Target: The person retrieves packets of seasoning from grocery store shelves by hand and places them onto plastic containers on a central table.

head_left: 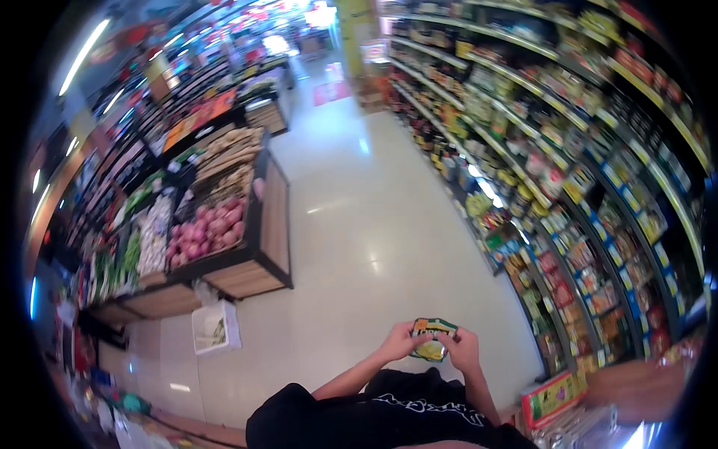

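A small green and yellow packet (430, 349) is held up in front of my black shirt with white lettering. My left hand (399, 342) grips its left edge, thumb across the front. On the opposite edge, my right hand (464, 349) is closed the same way, thumb on the face of the packet. The print on it is too small to read. Both hands are over the pale tiled floor of the aisle.
Shelves (553, 150) of packaged goods line the right side. At left stands a wooden produce stand (258, 273) with onions (209, 232) and other vegetables. A white foam box (217, 340) sits on the floor beside it. A red and yellow box (555, 400) is at lower right.
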`<action>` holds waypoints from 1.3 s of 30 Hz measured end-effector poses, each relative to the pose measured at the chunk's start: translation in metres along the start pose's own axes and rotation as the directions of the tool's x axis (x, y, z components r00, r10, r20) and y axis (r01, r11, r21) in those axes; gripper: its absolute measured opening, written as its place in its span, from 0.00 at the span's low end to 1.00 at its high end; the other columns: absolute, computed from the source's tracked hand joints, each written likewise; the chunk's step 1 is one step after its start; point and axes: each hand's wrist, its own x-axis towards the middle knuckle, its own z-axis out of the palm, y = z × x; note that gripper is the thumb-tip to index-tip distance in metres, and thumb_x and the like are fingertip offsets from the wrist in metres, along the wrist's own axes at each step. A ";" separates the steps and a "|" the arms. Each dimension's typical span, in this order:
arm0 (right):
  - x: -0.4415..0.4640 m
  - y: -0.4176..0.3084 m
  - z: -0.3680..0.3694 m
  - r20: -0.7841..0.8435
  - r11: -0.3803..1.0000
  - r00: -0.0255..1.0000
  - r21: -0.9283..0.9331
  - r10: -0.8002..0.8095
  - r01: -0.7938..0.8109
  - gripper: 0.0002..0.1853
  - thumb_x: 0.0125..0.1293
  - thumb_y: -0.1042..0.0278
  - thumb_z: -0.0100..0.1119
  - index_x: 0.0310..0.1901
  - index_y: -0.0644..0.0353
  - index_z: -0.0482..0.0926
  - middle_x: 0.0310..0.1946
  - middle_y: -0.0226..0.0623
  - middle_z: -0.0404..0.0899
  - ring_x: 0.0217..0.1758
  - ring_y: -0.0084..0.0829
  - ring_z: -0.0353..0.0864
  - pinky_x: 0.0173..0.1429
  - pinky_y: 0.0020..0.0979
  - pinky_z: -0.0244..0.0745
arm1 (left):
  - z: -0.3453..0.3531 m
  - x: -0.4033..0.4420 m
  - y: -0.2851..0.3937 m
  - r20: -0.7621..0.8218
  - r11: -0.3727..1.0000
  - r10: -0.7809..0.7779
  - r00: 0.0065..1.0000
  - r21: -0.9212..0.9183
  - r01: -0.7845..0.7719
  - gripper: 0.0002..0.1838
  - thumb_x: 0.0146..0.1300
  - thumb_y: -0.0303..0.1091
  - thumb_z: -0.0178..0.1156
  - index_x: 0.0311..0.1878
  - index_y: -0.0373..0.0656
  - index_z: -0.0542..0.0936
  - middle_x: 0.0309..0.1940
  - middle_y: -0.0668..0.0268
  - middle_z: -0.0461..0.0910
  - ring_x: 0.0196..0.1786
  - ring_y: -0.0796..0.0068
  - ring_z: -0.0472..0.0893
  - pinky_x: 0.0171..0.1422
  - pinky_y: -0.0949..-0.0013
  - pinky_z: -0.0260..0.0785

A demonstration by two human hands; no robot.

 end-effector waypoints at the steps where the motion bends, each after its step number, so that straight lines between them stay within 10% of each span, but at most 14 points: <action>1: 0.008 0.007 -0.020 -0.047 0.999 0.998 -0.018 -0.036 0.035 0.12 0.62 0.65 0.68 0.38 0.67 0.84 0.18 0.29 0.77 0.20 0.16 0.73 0.24 0.23 0.67 | 0.017 0.019 0.004 0.020 1.000 0.007 1.000 0.030 -0.007 0.14 0.65 0.33 0.64 0.51 0.38 0.82 0.38 0.68 0.85 0.39 0.83 0.78 0.45 0.73 0.73; 13: 0.073 0.065 -0.177 -0.201 0.979 0.975 0.200 0.091 -0.050 0.13 0.63 0.62 0.67 0.37 0.67 0.82 0.21 0.29 0.78 0.24 0.15 0.74 0.27 0.22 0.69 | 0.142 0.188 0.032 0.245 0.995 0.065 0.967 0.053 -0.081 0.12 0.62 0.28 0.64 0.49 0.36 0.81 0.39 0.64 0.85 0.41 0.79 0.81 0.48 0.71 0.74; 19: 0.150 0.063 -0.215 -0.471 0.986 0.880 -0.108 0.060 -0.125 0.12 0.66 0.62 0.64 0.39 0.64 0.83 0.21 0.29 0.79 0.25 0.15 0.75 0.29 0.23 0.70 | 0.160 0.304 0.034 0.370 0.993 -0.017 0.929 0.115 -0.027 0.14 0.62 0.30 0.65 0.49 0.35 0.80 0.37 0.63 0.84 0.40 0.79 0.80 0.47 0.71 0.74; 26: 0.265 0.036 -0.309 -0.730 0.935 0.645 -0.024 0.226 -0.355 0.12 0.64 0.60 0.67 0.33 0.62 0.82 0.22 0.29 0.80 0.26 0.14 0.75 0.28 0.24 0.67 | 0.172 0.463 0.052 0.462 0.998 0.028 0.886 0.037 -0.050 0.18 0.62 0.24 0.66 0.54 0.34 0.74 0.34 0.70 0.80 0.34 0.87 0.75 0.38 0.78 0.70; 31: 0.336 0.025 -0.349 -0.703 0.925 0.699 0.340 0.130 0.170 0.13 0.61 0.74 0.67 0.46 0.65 0.78 0.36 0.34 0.84 0.35 0.20 0.81 0.38 0.24 0.74 | 0.198 0.552 0.102 0.480 0.984 0.114 0.870 -0.173 -0.034 0.16 0.62 0.22 0.64 0.52 0.34 0.74 0.35 0.68 0.81 0.34 0.85 0.77 0.38 0.78 0.70; 39: 0.386 0.038 -0.410 -0.660 0.929 0.688 0.366 0.302 -0.057 0.16 0.59 0.80 0.65 0.50 0.65 0.74 0.41 0.36 0.84 0.41 0.24 0.83 0.45 0.27 0.78 | 0.241 0.648 0.090 0.479 0.985 0.124 0.869 -0.168 -0.047 0.16 0.62 0.22 0.64 0.52 0.34 0.73 0.38 0.66 0.80 0.37 0.84 0.77 0.39 0.77 0.70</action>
